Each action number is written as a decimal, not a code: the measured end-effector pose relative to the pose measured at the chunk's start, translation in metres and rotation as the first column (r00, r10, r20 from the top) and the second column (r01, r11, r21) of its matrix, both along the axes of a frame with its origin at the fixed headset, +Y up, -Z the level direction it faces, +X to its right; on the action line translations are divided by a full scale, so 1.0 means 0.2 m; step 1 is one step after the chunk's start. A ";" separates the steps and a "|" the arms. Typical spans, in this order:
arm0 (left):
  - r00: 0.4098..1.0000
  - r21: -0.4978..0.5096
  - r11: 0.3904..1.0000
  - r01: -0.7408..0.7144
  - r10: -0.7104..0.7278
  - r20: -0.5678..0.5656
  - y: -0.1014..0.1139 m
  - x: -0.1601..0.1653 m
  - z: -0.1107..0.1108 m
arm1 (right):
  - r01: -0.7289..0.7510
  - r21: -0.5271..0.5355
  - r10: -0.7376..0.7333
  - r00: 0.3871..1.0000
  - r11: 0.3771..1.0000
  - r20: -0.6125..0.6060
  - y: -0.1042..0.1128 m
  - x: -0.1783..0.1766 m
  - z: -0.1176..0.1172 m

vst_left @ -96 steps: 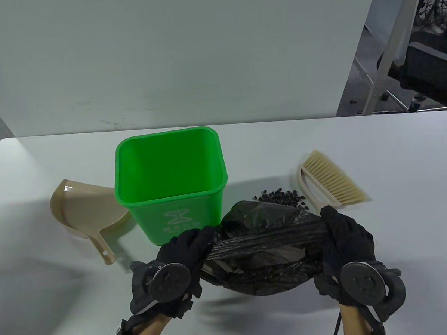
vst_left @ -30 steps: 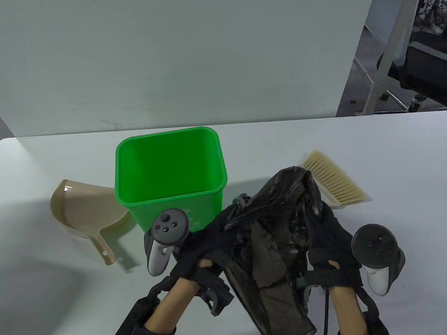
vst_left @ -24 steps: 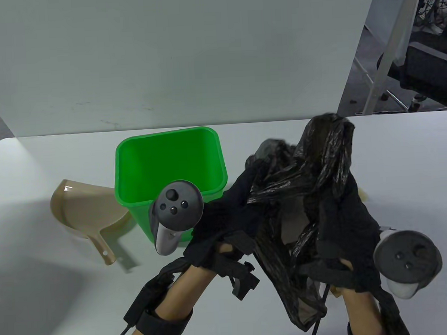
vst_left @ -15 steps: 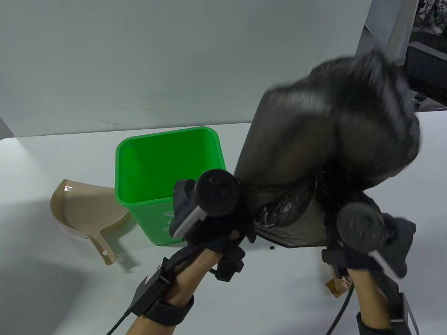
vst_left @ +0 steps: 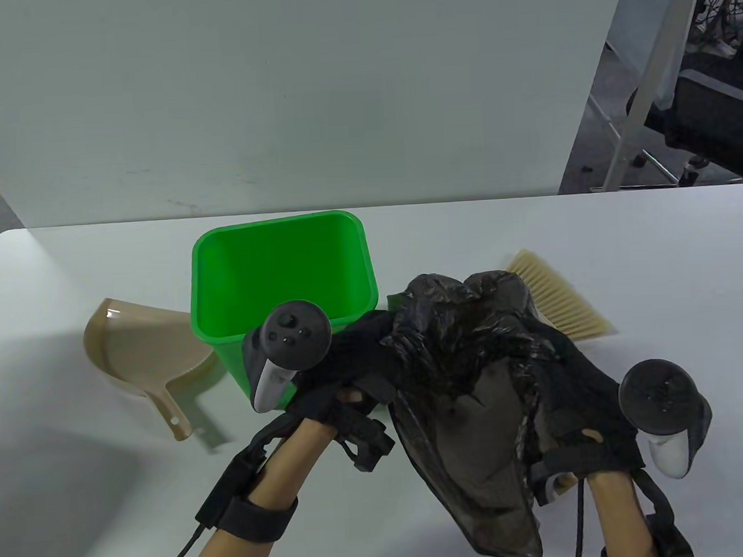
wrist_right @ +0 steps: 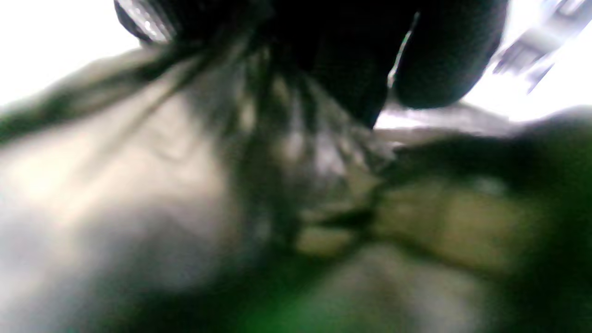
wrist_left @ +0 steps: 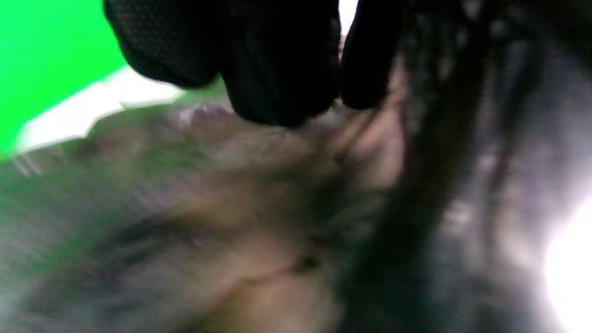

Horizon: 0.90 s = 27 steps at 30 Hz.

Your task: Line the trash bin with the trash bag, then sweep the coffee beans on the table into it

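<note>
The black trash bag [vst_left: 470, 385] hangs crumpled in the air between my two hands, to the right of the green trash bin [vst_left: 282, 295]. My left hand [vst_left: 357, 354] grips the bag's left edge beside the bin's front right corner. My right hand [vst_left: 577, 404] grips its right edge. Both wrist views are blurred, with dark bag film [wrist_left: 259, 231] filling the left one below curled fingers [wrist_left: 277, 60], and the bag [wrist_right: 277, 185] filling the right one. The bin stands upright and unlined. The bag hides the coffee beans.
A beige dustpan [vst_left: 142, 356] lies left of the bin, handle toward me. The beige brush [vst_left: 559, 300] lies right of the bag, partly covered by it. A white wall panel stands behind the table [vst_left: 78, 493].
The hands flicked the bag upward so it ballooned with air, then brought it back down. It now hangs collapsed and crumpled between them, lower and nearer the bin.
</note>
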State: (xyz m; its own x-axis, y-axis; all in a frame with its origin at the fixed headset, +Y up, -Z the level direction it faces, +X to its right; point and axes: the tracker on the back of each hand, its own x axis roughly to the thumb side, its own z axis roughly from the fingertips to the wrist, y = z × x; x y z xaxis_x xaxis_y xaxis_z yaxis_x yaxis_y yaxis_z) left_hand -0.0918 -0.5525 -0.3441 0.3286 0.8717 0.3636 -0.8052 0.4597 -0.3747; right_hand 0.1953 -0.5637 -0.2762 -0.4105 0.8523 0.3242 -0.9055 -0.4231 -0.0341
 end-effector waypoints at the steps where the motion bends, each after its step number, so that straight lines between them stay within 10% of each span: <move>1: 0.997 -0.046 0.998 -0.039 0.042 0.064 -0.01 0.02 0.01 | 0.019 0.003 -0.018 0.998 1.000 -0.052 0.01 -0.04 0.00; 6: 0.863 -0.316 0.901 -0.297 0.395 0.315 -0.05 0.09 0.08 | 0.216 0.008 -0.201 0.920 0.976 -0.335 0.08 -0.29 0.02; 27: 0.873 0.136 0.864 -0.485 0.468 0.138 0.38 -0.45 0.31 | 0.400 0.213 -0.217 0.789 0.891 -0.575 0.46 -0.97 -0.05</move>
